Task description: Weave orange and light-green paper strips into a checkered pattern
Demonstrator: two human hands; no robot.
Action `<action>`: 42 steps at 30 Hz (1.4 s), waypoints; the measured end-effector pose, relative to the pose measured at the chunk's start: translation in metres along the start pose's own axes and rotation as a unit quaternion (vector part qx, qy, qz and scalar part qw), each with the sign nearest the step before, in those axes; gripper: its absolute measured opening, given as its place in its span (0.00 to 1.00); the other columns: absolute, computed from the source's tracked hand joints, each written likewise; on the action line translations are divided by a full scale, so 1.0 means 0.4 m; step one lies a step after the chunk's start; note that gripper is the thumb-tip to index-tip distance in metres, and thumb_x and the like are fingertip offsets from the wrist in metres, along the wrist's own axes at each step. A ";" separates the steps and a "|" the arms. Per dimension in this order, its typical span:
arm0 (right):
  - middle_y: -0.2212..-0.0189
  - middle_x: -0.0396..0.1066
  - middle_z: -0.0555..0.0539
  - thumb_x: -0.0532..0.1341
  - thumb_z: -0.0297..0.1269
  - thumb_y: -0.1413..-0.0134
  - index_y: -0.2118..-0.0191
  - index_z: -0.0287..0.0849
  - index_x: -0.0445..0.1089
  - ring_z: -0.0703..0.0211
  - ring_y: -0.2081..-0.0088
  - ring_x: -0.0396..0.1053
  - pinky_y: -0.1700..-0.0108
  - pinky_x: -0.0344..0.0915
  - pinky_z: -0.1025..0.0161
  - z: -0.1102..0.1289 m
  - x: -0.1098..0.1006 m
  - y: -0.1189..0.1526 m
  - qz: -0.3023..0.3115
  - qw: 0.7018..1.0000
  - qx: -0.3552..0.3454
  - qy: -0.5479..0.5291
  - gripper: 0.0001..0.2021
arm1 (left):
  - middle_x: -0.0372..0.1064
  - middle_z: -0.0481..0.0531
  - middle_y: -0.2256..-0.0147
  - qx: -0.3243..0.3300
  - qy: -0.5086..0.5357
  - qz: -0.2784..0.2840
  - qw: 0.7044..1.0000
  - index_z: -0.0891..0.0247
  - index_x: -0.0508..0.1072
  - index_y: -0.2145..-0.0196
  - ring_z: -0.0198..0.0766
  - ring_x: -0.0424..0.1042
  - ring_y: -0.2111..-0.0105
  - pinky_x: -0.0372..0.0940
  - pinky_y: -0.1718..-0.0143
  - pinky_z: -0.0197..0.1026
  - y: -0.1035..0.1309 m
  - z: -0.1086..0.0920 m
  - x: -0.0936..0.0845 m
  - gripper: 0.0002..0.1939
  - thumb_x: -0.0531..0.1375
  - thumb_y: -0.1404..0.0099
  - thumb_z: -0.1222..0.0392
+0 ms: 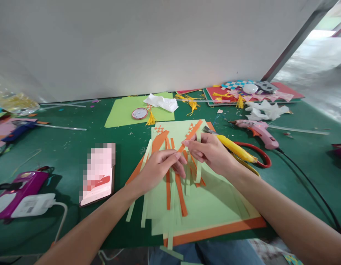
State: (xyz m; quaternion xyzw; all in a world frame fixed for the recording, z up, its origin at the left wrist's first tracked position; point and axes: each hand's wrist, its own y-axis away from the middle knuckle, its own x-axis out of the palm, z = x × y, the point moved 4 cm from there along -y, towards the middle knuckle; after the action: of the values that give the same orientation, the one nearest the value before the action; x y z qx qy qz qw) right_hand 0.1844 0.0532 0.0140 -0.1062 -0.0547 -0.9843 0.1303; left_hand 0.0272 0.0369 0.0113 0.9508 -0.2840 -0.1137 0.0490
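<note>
My right hand point(210, 149) pinches an orange paper strip point(196, 127) between thumb and fingertips. A pale green paper strip point(198, 167) hangs at its fingers. The thumb and fingers of my left hand point(164, 162) are closed at the lower end of that orange strip. Beneath both hands lie pale green paper sheets point(214, 206), strewn with more loose orange strips point(181, 198) and green strips. Small orange-and-white checkered woven pieces point(159, 129) rest on the top sheet, just beyond my hands. Part of the orange strip is hidden by my fingers.
Yellow-handled scissors point(236, 149) lie right of the sheets, near a pink glue gun point(257, 132) with its cord. At left are a phone point(98, 176) and a purple power strip point(32, 187). A white tissue point(161, 102) and yellow tassel point(151, 119) lie farther back, before a grey panel point(137, 48).
</note>
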 end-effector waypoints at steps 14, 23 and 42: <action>0.88 0.51 0.58 0.69 0.43 0.50 0.83 0.42 0.54 0.72 0.85 0.48 0.78 0.42 0.63 0.006 -0.008 -0.002 -0.031 1.000 -0.002 -0.005 0.24 | 0.77 0.52 0.73 -0.007 -0.073 -0.019 0.997 0.64 0.73 0.65 0.38 0.74 0.69 0.62 0.68 0.37 0.008 -0.017 0.006 0.17 0.49 0.27 0.55; 0.87 0.49 0.58 0.66 0.39 0.45 0.84 0.42 0.52 0.71 0.84 0.46 0.76 0.42 0.61 0.016 -0.026 -0.004 -0.034 0.999 -0.013 -0.018 0.25 | 0.78 0.53 0.73 -0.005 -0.084 -0.020 0.996 0.64 0.73 0.66 0.40 0.75 0.67 0.62 0.70 0.37 0.009 -0.024 0.008 0.17 0.49 0.27 0.55; 0.85 0.48 0.57 0.66 0.37 0.45 0.82 0.42 0.56 0.70 0.83 0.48 0.77 0.44 0.63 0.025 -0.054 -0.014 -0.058 0.996 -0.008 -0.068 0.21 | 0.77 0.53 0.73 -0.007 -0.088 -0.025 0.996 0.65 0.73 0.66 0.39 0.74 0.68 0.62 0.71 0.37 0.007 -0.021 0.008 0.18 0.49 0.28 0.54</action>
State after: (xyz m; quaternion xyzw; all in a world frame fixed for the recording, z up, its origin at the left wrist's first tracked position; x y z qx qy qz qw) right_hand 0.2054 0.0651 0.0186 -0.1705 -0.0617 -0.9810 0.0686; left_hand 0.0305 0.0331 0.0194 0.9435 -0.2624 -0.2006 0.0279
